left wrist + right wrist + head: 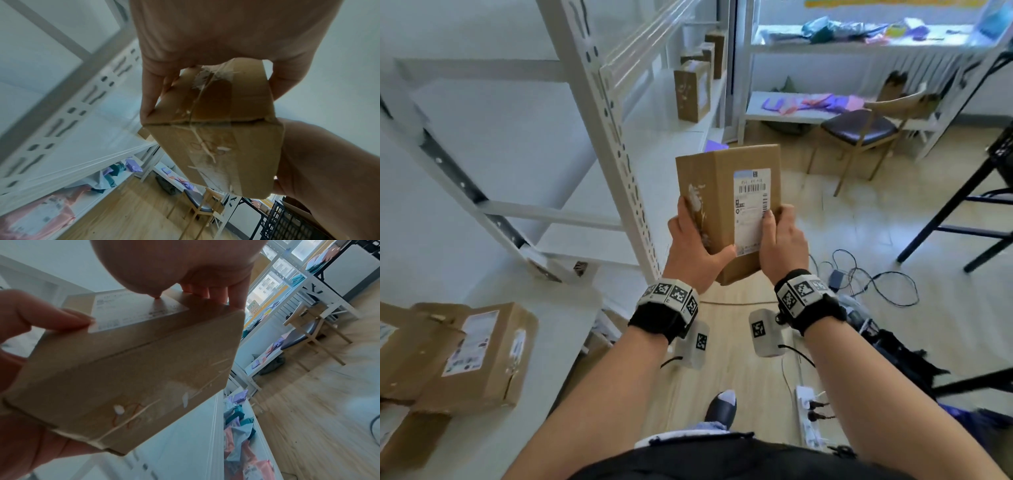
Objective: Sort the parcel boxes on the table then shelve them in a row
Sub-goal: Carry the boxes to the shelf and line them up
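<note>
Hands: left hand (693,246) and right hand (782,240) are raised before the chest, both clamped on one parcel box (726,192).
Fingers: thumbs lie on the label face, the other fingers (236,293) wrap behind.
Box place: upright between the palms, beside the shelf (661,113).
Wrist views only: taped underside seam.

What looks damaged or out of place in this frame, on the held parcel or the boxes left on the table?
The held parcel box, gripped by the left hand and right hand, shows torn white label residue and scuffed tape. On the table, the labelled box has a crumpled, split corner. Loose cables trail across the floor.
</note>
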A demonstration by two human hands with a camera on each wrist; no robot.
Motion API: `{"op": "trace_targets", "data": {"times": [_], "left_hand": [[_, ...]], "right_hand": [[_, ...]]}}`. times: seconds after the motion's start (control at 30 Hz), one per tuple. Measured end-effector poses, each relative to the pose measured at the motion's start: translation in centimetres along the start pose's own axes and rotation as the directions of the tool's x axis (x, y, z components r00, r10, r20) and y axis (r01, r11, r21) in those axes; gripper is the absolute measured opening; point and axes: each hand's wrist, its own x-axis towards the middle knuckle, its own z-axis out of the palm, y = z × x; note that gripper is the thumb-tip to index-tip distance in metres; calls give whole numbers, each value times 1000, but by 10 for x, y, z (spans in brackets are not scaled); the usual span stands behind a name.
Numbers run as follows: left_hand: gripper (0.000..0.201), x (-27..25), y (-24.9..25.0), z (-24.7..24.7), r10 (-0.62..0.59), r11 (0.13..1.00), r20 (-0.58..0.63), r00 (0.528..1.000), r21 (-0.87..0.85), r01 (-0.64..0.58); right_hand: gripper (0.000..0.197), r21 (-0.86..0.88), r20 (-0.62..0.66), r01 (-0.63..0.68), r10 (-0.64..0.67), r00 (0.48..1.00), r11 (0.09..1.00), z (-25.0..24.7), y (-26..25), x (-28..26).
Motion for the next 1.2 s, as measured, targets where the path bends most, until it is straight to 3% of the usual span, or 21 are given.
{"op": "trace_targets", "data": {"times": [0.4,0.8,1.03,1.2], "left_hand": [[110,199,18,31,-7,995,34,999,-103,10],[115,331,10,85,-146,984,-59,988,-115,138],[127,431,16,119,-259,965,-208,943,-101,243],[141,505,27,137,-357,931,-323,877,-202,304]], "right_hand": [[37,-15,11,-24,24,1000,1000,47,7,189],[36,5,125,29,-29,992,1000,98,51,326],[34,16,277,157,-156,948,987,129,79,447],[34,22,355,260,-251,901,965,147,86,540]]}}
